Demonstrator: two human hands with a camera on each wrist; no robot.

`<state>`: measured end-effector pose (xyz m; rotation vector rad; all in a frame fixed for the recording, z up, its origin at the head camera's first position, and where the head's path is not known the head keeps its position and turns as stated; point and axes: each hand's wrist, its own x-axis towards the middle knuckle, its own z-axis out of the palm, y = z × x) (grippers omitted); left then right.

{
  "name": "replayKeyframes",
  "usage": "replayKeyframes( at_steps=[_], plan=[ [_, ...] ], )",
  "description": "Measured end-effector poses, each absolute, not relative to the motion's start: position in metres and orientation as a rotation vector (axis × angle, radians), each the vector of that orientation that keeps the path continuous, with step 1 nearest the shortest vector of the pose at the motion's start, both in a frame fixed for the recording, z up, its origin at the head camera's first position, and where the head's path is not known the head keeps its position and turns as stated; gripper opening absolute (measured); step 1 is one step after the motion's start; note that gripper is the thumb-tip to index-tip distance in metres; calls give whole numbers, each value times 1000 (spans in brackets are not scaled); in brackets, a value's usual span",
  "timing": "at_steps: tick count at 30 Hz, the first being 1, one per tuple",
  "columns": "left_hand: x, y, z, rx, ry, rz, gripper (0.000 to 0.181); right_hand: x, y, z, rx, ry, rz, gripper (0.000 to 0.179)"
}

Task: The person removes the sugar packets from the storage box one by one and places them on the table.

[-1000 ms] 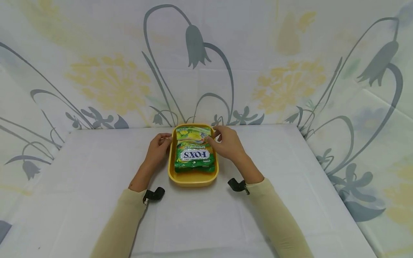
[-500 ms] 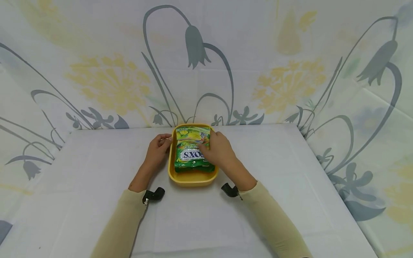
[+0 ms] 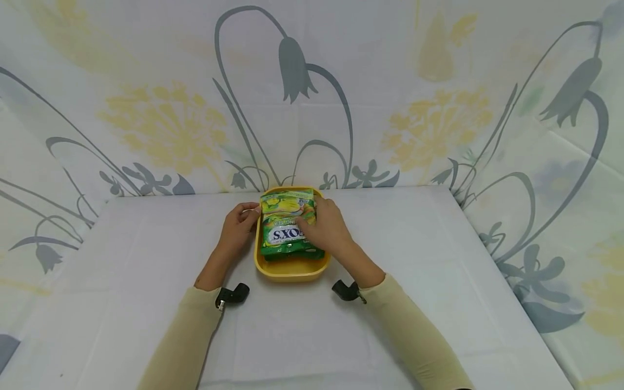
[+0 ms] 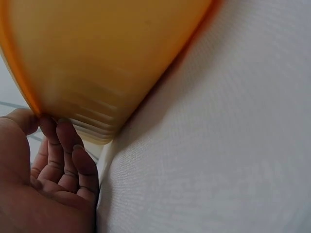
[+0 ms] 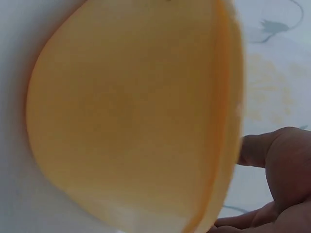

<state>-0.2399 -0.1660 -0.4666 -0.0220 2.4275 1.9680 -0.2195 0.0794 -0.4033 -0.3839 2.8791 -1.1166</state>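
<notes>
A yellow plastic tray (image 3: 292,277) sits on the white-covered table, and a green Fox's Spring Tea candy packet (image 3: 280,219) lies inside it, lettering upside down in the head view. My left hand (image 3: 237,230) pinches the tray's left rim between thumb and fingers; the left wrist view shows that hand (image 4: 56,174) at the tray's slatted wall (image 4: 107,53). My right hand (image 3: 333,230) holds the packet by its right side, thumb on top, covering part of the lettering. In the right wrist view the tray wall (image 5: 126,107) hides the right hand's (image 5: 289,170) fingertips and the packet.
Another green edge (image 3: 319,254) shows under the packet's lower right corner. A floral-printed cloth (image 3: 380,119) rises behind the tray and along the sides. Black wrist cameras (image 3: 235,293) hang at both sleeves, near the table cloth.
My right hand has moved from the tray's right rim inward onto the packet and taken hold of it. The packet has shifted slightly left and tilted. The left hand stays at the rim.
</notes>
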Motion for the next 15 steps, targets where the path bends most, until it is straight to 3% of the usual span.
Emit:
replayKeyframes(
  at_steps=[4, 11, 15],
  plan=[
    [-234, -163, -454, -16, 2443, 1949, 40, -221, 80, -402, -297, 2775, -1206, 59],
    [-244, -168, -476, 12, 2430, 1995, 46, -219, 73, -407, -217, 2650, -1327, 86],
    [-242, -170, -477, 7, 2412, 2001, 45, -217, 71, -412, -234, 2621, -1444, 88]
  ],
)
